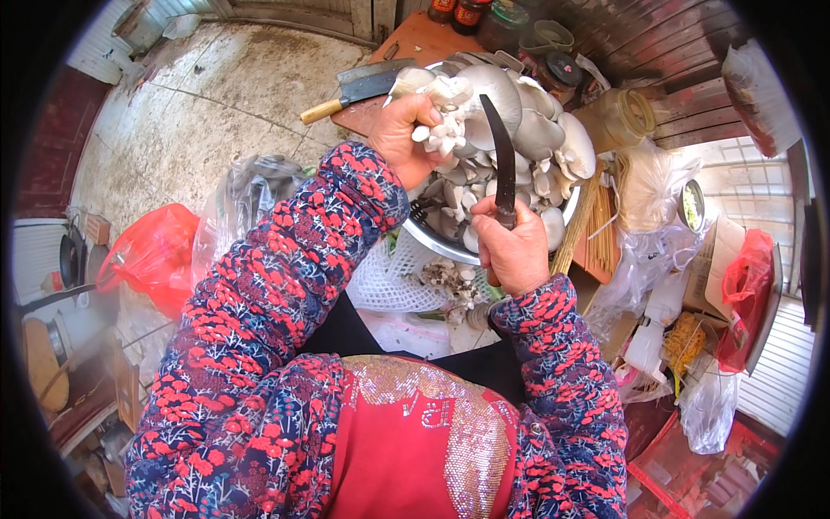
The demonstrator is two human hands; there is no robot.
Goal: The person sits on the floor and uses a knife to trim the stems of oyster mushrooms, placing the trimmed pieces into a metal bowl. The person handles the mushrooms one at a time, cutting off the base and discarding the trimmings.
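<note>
My left hand (405, 139) grips a cluster of pale oyster mushrooms (447, 133), its small white caps poking out past the fingers. In my right hand (514, 246) is a knife with a dark curved blade (499, 139), the tip pointing away from me. The blade stands to the right of the cluster, apart from it. Below and behind both hands, a metal colander (436, 245) is heaped with grey oyster mushrooms (538, 134). My right fist covers part of the colander's near rim.
A cleaver (353, 94) with a wooden handle overhangs the left edge of the orange table (415, 40). Jars (502, 24) stand at the back. White netting (395, 276) and mushroom scraps (454, 279) lie below the colander. A red plastic bag (159, 256) sits on the left.
</note>
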